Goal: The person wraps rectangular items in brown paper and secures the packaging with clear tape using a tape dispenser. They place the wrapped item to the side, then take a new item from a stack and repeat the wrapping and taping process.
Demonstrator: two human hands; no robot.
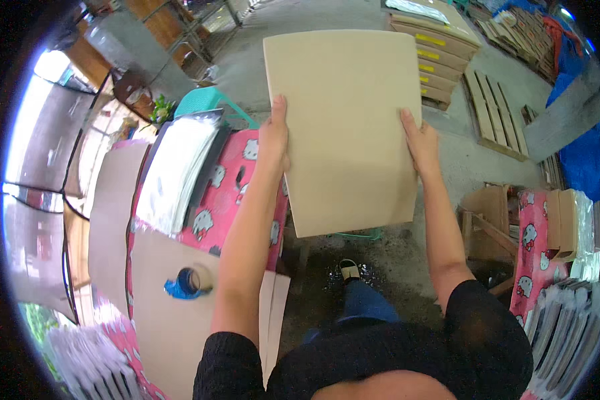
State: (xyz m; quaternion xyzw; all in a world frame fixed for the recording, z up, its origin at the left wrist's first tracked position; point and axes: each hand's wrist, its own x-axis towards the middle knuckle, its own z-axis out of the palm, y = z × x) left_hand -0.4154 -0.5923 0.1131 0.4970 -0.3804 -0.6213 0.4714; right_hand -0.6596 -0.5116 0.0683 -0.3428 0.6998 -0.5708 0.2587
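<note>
A large tan cardboard sheet or flat stack of sheets is held up in front of me, off the table. My left hand grips its left edge with the thumb on the front face. On the opposite edge, my right hand holds it the same way, thumb on the face and fingers mostly hidden behind. To the left, a roll of tape with a crumpled blue piece rests on brown cardboard on the table.
A pink patterned tablecloth carries a stack of plastic-wrapped sheets. Behind it is a teal plastic stool. Stacked cardboard and a wooden pallet stand at the far right. Wrapped bundles fill the near right.
</note>
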